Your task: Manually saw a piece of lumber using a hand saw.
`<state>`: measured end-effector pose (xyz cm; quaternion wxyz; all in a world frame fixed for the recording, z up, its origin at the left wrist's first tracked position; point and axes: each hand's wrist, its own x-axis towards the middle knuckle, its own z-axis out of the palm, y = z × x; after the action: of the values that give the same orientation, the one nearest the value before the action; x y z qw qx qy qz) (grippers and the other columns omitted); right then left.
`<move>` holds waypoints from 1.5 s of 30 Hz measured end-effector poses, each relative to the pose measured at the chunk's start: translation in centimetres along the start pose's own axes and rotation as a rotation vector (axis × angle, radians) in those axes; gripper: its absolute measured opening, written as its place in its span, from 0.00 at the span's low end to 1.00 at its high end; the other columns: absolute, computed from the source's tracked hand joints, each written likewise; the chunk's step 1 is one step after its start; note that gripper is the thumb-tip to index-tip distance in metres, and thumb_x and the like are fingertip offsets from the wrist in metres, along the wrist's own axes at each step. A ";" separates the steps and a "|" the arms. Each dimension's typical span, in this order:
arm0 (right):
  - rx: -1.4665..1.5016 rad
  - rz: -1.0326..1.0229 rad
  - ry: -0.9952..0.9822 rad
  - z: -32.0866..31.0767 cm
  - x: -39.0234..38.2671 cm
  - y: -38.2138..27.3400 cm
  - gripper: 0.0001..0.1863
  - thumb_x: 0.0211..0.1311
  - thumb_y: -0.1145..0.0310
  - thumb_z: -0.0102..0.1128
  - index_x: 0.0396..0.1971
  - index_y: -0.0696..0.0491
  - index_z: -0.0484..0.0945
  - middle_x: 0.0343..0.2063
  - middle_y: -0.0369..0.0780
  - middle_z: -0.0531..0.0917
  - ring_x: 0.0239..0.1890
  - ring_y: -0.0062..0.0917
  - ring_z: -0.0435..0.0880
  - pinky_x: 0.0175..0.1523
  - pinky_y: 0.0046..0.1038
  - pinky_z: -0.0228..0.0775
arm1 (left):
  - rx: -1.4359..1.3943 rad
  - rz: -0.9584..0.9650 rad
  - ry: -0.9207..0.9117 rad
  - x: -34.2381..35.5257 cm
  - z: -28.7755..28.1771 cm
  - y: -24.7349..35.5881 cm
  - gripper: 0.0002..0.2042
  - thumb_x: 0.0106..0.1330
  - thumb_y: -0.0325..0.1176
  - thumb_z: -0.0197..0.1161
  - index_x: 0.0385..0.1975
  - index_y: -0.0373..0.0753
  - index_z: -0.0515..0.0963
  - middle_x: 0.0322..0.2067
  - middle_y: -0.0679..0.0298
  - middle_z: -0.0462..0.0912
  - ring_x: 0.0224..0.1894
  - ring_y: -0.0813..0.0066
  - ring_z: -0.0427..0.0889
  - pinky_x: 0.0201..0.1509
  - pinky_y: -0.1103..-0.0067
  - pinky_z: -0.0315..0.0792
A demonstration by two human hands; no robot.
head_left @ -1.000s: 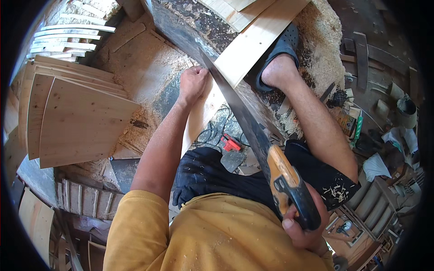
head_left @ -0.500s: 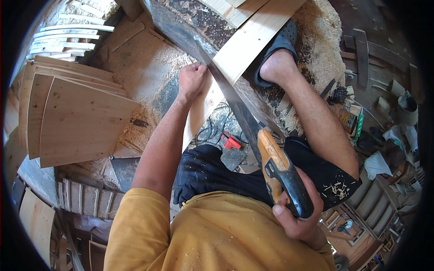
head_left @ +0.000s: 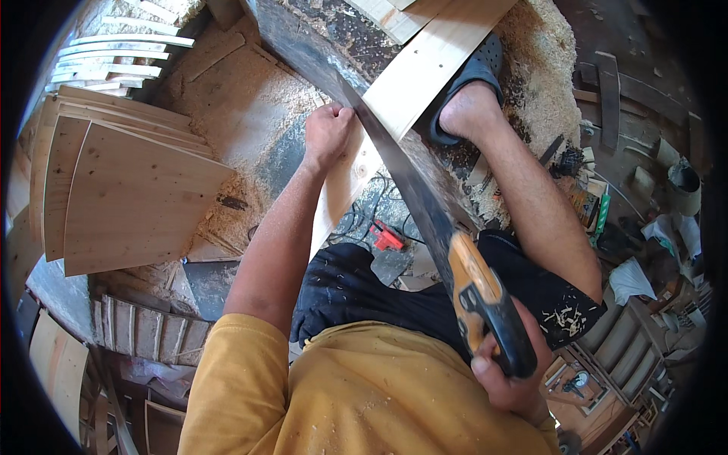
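Note:
My right hand (head_left: 506, 385) is wrapped round the black and wooden handle of a handsaw (head_left: 409, 182). The saw's long dark blade slants up and left across a pale wooden board (head_left: 447, 57). My left hand (head_left: 326, 136) is closed at the left edge of that board, close beside the blade; its fingertips are hidden. The board runs from the upper right down toward my lap. Its upper part lies on a dark, worn block (head_left: 292, 45), and its lower end sticks out past the block.
My foot in a grey-blue clog (head_left: 485, 68) rests by the board. Curved wooden panels (head_left: 140, 197) stand stacked at left. A red tool (head_left: 387, 236) with a black cord lies below on the floor. Sawdust (head_left: 542, 45) covers the block's right side. Scrap wood and buckets (head_left: 684, 182) fill the far right.
The saw and my right hand have shifted a little back toward me and to the right. My left hand stays in its place on the board.

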<state>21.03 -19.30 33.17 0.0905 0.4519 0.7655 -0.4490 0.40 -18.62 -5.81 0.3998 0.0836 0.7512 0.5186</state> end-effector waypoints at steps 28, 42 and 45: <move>-0.062 -0.074 0.057 -1.1 -0.6 3.2 0.32 0.47 0.72 0.62 0.55 0.67 0.68 0.29 0.39 0.81 0.22 0.14 0.75 0.31 0.18 0.70 | -0.046 0.037 0.086 -2.0 2.6 -0.7 0.15 0.57 0.39 0.54 0.24 0.31 0.78 0.21 0.49 0.80 0.24 0.60 0.80 0.37 0.70 0.74; -0.020 -0.111 0.012 -1.5 1.7 4.4 0.31 0.47 0.76 0.62 0.55 0.67 0.68 0.28 0.38 0.81 0.22 0.15 0.76 0.31 0.18 0.70 | -0.032 0.009 0.055 -1.6 2.4 -0.6 0.14 0.56 0.38 0.55 0.24 0.32 0.78 0.22 0.48 0.80 0.26 0.58 0.80 0.37 0.69 0.74; -0.074 -0.124 -0.001 -2.4 0.4 4.5 0.30 0.48 0.77 0.61 0.55 0.67 0.68 0.28 0.39 0.81 0.22 0.14 0.75 0.31 0.18 0.70 | -0.027 0.015 0.070 -1.8 2.4 -0.8 0.14 0.57 0.38 0.54 0.25 0.32 0.79 0.22 0.48 0.80 0.26 0.57 0.81 0.38 0.69 0.73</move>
<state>24.88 -16.33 31.63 0.0796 0.3999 0.8079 -0.4254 3.43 -18.22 -5.90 0.3704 0.0657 0.7571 0.5342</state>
